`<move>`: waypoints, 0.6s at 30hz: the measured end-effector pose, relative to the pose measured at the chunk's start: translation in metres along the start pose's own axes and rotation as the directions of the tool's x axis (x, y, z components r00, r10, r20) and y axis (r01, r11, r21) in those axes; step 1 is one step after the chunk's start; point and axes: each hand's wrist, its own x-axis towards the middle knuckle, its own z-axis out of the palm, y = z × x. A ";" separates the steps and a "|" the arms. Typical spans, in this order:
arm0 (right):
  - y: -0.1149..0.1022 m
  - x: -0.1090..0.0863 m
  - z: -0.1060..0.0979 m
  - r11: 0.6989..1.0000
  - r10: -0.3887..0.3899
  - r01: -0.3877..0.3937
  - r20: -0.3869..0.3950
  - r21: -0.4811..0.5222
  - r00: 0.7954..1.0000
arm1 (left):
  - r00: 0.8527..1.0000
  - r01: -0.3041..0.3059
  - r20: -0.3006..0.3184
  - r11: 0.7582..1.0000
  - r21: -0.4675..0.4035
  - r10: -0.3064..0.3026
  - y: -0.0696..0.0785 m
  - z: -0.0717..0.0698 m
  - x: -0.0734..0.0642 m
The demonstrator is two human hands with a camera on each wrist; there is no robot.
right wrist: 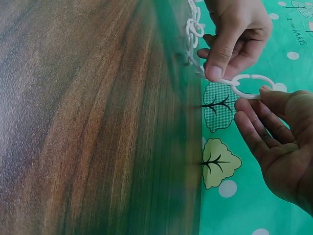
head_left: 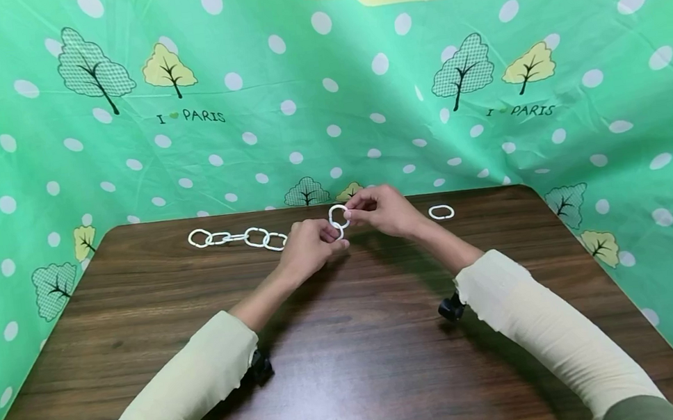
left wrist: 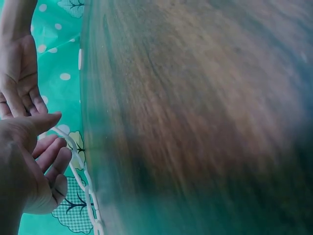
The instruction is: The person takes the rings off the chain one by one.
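A chain of white plastic links (head_left: pixel 256 236) lies along the far part of the table and runs up behind my left hand (head_left: pixel 310 248). That hand pinches a link near the chain's right end between thumb and fingers. My right hand (head_left: pixel 388 210) pinches the end link (head_left: pixel 337 208), which is raised and hooked through the one in the left hand. In the right wrist view this end link (right wrist: pixel 249 97) shows a small gap or seam in its upper side. Part of the chain is hidden behind the left hand.
One loose white link (head_left: pixel 441 212) lies on the brown wooden table (head_left: pixel 357 375), right of my right hand. A green dotted cloth (head_left: pixel 323 99) with tree prints hangs behind the table and along both sides. Each wrist wears a black camera under a pale sleeve.
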 end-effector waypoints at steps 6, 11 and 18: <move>-0.002 -0.001 0.001 1.000 -0.009 0.009 -0.007 -0.006 1.000 | 1.000 0.019 -0.013 0.998 0.054 -0.019 0.002 0.003 0.001; -0.004 -0.002 0.000 0.999 -0.006 0.006 -0.014 -0.036 1.000 | 1.000 -0.023 -0.020 0.999 0.034 0.023 0.001 0.002 0.002; -0.004 -0.002 -0.002 0.997 -0.023 0.022 -0.012 -0.074 1.000 | 0.999 -0.033 -0.033 0.999 -0.030 0.032 -0.003 -0.003 0.001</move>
